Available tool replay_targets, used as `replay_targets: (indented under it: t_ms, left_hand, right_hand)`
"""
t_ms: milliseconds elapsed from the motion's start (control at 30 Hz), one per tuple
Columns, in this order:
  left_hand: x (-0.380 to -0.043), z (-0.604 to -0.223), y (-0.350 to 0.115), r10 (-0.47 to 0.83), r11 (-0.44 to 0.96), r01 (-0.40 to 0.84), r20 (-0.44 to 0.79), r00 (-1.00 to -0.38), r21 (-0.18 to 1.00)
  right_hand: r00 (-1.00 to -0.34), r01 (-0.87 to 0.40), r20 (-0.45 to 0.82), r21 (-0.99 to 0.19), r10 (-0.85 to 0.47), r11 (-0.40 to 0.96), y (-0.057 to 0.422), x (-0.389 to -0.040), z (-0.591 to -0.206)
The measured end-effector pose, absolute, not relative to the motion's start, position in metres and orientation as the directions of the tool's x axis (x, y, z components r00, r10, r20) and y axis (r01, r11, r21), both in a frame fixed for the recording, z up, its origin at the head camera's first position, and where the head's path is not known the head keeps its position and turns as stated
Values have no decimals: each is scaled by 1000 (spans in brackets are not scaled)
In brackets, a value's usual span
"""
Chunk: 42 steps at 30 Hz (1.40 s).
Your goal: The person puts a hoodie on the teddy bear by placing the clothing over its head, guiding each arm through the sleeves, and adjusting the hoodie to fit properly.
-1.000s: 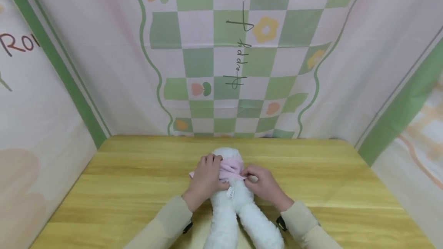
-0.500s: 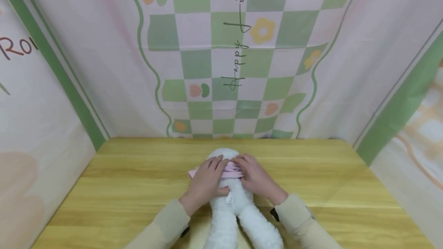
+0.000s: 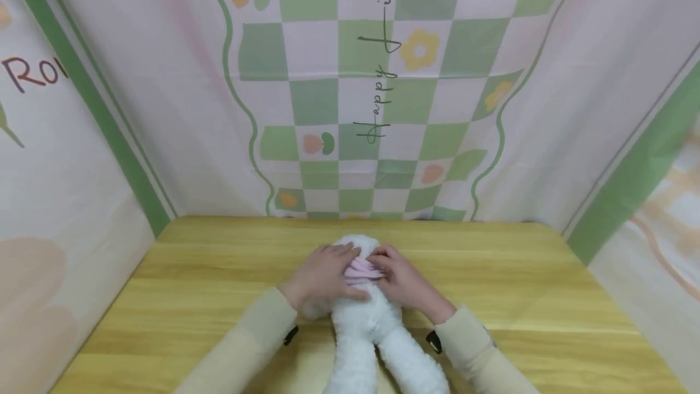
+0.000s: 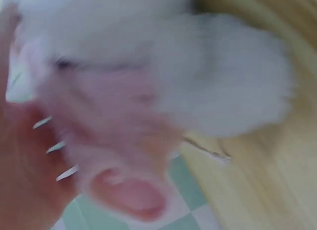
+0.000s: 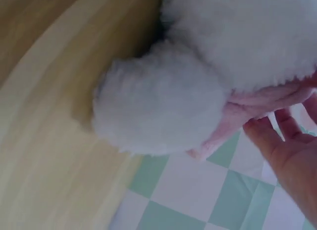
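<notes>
A white plush toy (image 3: 358,315) lies on the table, its legs toward me. Around its neck runs a gathered pink cloth (image 3: 362,269). My left hand (image 3: 322,275) covers the cloth's left side and grips it, thumb reaching across the toy's upper body. In the blurred left wrist view, pink cloth (image 4: 109,101) lies against the fingers beside a white plush limb (image 4: 233,76). My right hand (image 3: 403,278) pinches the cloth on the right side. The right wrist view shows the right fingers (image 5: 267,141) at the cloth's edge (image 5: 228,121), below a plush limb (image 5: 158,101).
The wood-grain table (image 3: 219,284) extends on both sides of the toy. A green-and-white checked cloth (image 3: 361,99) hangs behind its far edge, with printed hangings at left and right.
My left hand has turned and shifted slightly left, covering the cloth end that stuck out there. The right hand moved up and inward onto the cloth. The white tag is now hidden.
</notes>
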State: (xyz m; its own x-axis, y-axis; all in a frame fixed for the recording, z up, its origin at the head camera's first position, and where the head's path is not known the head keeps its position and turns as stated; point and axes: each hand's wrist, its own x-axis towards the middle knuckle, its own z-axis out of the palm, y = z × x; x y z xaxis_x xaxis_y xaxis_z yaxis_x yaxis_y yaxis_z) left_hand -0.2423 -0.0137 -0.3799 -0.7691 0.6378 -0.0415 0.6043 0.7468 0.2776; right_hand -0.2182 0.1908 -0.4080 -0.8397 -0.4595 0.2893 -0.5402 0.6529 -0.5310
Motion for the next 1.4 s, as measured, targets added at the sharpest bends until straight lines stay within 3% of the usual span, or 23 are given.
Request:
replay_targets:
  t_ms: [133,267,400,700,933,1133,1200,1267,1400]
  left_hand:
    - [-254,-375,-11,590,721,541,28,-807,434]
    - [-263,-378,-1,529,748,545,155,-834,379]
    - [-267,-378,7,481,779,516,188,-856,356]
    - [-275,-377,13,481,801,526,214,-850,286]
    - [-281,-383,14,434,819,496,254,-864,289]
    - [-288,-387,12,363,808,470,328,-872,355]
    - [-290,-388,11,353,794,468,331,-875,389]
    - [-292,-388,10,359,762,464,302,-883,451]
    - [-290,-380,2,397,679,417,176,-901,604]
  right_hand:
    - [-903,-426,260,-652,-342,627,183,-215,-408]
    - [-933,-359,279,-672,-228,648,172,-214,-410]
    - [-909,-397,369,-628,-193,669,167,-212,-414]
    - [-677,-661,656,-341,-334,669,170,-212,-423]
    - [-614,-737,689,-326,-385,592,176,-209,-425]
    - [-428,-871,792,-234,-435,432,181,-210,-428]
    - [-404,-889,804,-231,-436,396,182,-210,-428]
    - [-446,-870,785,-267,-429,414,181,-207,-427]
    - [-661,-729,636,-417,-399,543,180,-200,-420]
